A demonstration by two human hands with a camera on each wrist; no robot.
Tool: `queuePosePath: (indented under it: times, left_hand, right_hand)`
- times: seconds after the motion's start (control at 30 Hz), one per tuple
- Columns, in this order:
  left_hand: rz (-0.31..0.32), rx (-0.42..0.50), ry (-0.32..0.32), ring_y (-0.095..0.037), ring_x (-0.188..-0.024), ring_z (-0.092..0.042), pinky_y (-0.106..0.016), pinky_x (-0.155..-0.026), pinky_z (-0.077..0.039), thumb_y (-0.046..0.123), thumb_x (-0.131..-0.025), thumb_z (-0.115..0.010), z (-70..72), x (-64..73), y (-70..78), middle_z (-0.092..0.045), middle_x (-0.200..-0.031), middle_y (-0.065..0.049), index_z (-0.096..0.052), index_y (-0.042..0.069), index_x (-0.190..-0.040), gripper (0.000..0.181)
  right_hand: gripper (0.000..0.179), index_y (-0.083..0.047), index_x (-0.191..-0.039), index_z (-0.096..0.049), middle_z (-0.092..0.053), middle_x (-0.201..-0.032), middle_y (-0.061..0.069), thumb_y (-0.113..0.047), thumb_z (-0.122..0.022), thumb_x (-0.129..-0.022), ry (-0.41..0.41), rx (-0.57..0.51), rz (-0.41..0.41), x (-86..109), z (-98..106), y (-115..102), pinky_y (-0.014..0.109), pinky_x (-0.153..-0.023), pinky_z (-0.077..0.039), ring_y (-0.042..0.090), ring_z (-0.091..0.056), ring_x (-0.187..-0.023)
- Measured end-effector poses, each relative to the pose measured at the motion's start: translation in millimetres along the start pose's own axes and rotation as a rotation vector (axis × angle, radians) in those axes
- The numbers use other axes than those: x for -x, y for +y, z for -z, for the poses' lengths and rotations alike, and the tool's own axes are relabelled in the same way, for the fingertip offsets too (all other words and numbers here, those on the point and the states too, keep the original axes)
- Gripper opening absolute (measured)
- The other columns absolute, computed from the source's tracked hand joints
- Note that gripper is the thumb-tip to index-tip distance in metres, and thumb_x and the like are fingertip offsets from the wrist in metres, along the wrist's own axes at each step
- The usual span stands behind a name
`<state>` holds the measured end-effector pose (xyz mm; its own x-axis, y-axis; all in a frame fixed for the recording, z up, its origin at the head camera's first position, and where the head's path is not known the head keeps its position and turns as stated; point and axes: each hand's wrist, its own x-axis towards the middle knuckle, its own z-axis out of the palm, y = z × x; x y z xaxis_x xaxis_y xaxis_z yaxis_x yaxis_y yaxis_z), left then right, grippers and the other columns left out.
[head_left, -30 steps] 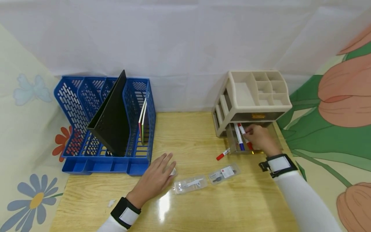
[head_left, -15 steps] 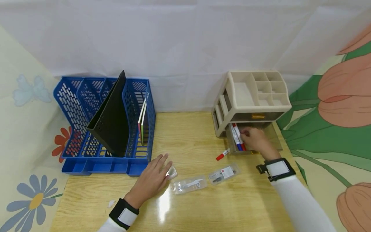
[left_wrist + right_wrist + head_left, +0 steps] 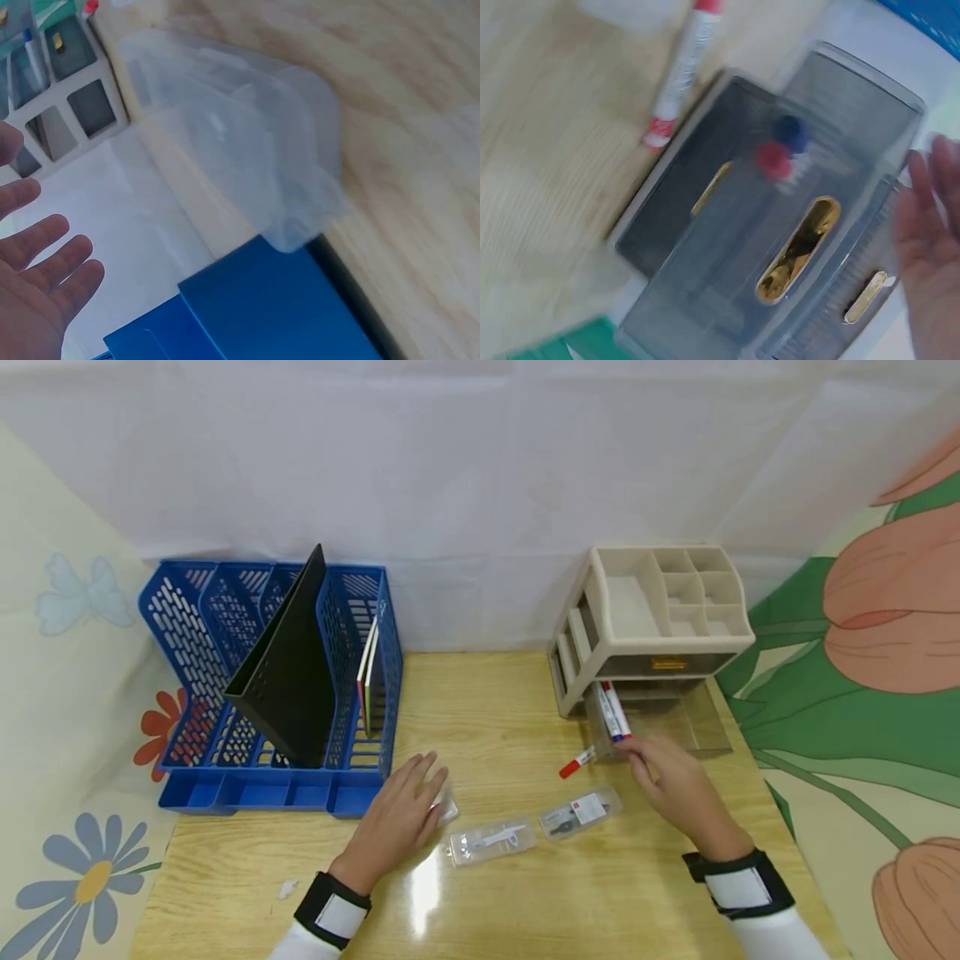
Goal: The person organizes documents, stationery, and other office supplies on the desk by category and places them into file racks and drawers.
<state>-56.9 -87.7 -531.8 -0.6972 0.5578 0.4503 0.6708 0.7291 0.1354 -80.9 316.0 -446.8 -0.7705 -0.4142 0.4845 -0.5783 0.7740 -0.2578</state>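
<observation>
My right hand (image 3: 678, 785) is at the front of the pulled-out see-through drawer (image 3: 701, 727), fingers extended and holding nothing. Two whiteboard markers (image 3: 613, 712), one blue-ended and one red-ended, lie side by side along the drawer's left wall. In the right wrist view, their coloured ends show through the grey front, and my right hand (image 3: 934, 232) is at the right edge. Spread and relaxed, my left hand (image 3: 393, 818) is low over the table beside a small clear case (image 3: 447, 808), partly hidden by it. The left wrist view shows its fingers (image 3: 56, 259) holding nothing.
A red-capped marker (image 3: 577, 762) lies left of the drawer. Two clear cases, one with a white tool (image 3: 492, 841) and one with a dark compass (image 3: 579, 812), lie in front. A blue file rack (image 3: 281, 768) with a black folder (image 3: 300, 693) stands left; the beige drawer unit (image 3: 622, 585) right.
My right hand has set the red-ended marker against the blue-ended one, let go and drawn back toward the drawer's front. The left hand has barely moved.
</observation>
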Motion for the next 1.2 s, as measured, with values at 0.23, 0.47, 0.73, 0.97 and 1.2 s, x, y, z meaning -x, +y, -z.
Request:
queuePosePath:
  times: [0.23, 0.47, 0.73, 0.97, 1.2]
  left_hand:
    - [0.008, 0.017, 0.04, -0.039, -0.125, -0.05, -0.052, -0.101, -0.047, 0.024, -0.085, -0.067, -1.5, -9.5, 1.3, -0.053, -0.139, -0.024, -0.055, 0.002, -0.133, 0.055]
    - [0.037, 0.018, 0.02, -0.037, -0.127, -0.049, -0.049, -0.104, -0.046, 0.024, -0.088, -0.063, -3.1, -22.8, 4.7, -0.052, -0.139, -0.023, -0.053, 0.003, -0.136, 0.054]
    - [0.058, 0.055, 0.053, -0.038, -0.122, -0.052, -0.049, -0.1, -0.049, 0.021, -0.083, -0.069, -8.7, -39.8, 10.7, -0.055, -0.136, -0.024, -0.056, 0.002, -0.133, 0.055]
    - [0.049, 0.069, 0.024, -0.038, -0.122, -0.052, -0.049, -0.102, -0.047, 0.023, -0.086, -0.068, -15.0, -45.0, 16.9, -0.056, -0.134, -0.024, -0.055, 0.002, -0.133, 0.053]
    - [0.065, 0.057, -0.052, -0.035, -0.125, -0.051, -0.047, -0.103, -0.047, 0.024, -0.088, -0.065, -21.0, -49.1, 24.9, -0.055, -0.137, -0.022, -0.054, 0.005, -0.135, 0.052]
  right_hand:
    - [0.023, -0.004, -0.096, -0.071, -0.072, -0.091, 0.006, -0.003, -0.054, -0.081, 0.058, -0.035, 0.124, 15.4, -2, -16, 0.04, -0.062, -0.057, 0.019, -0.066, -0.082]
    - [0.022, -0.005, -0.097, -0.073, -0.075, -0.09, 0.005, -0.002, -0.062, -0.078, -0.066, -0.071, 0.137, 32.1, -18, -19, 0.04, -0.064, -0.06, 0.018, -0.069, -0.08]
    - [0.04, 0.004, -0.116, -0.066, -0.069, -0.115, 0.022, -0.003, -0.066, -0.076, -0.215, 0.111, 0.1, 48.2, -43, -11, 0.051, -0.083, -0.057, 0.034, -0.065, -0.102]
    - [0.054, 0.003, -0.133, -0.053, -0.058, -0.127, 0.027, 0.009, -0.058, -0.08, -0.269, 0.186, 0.126, 55.1, -51, -1, 0.064, -0.087, -0.049, 0.043, -0.054, -0.115]
    - [0.068, -0.004, -0.139, -0.048, -0.057, -0.13, 0.023, 0.02, -0.057, -0.076, -0.35, 0.331, 0.171, 53.3, -55, 19, 0.068, -0.081, -0.049, 0.044, -0.053, -0.114]
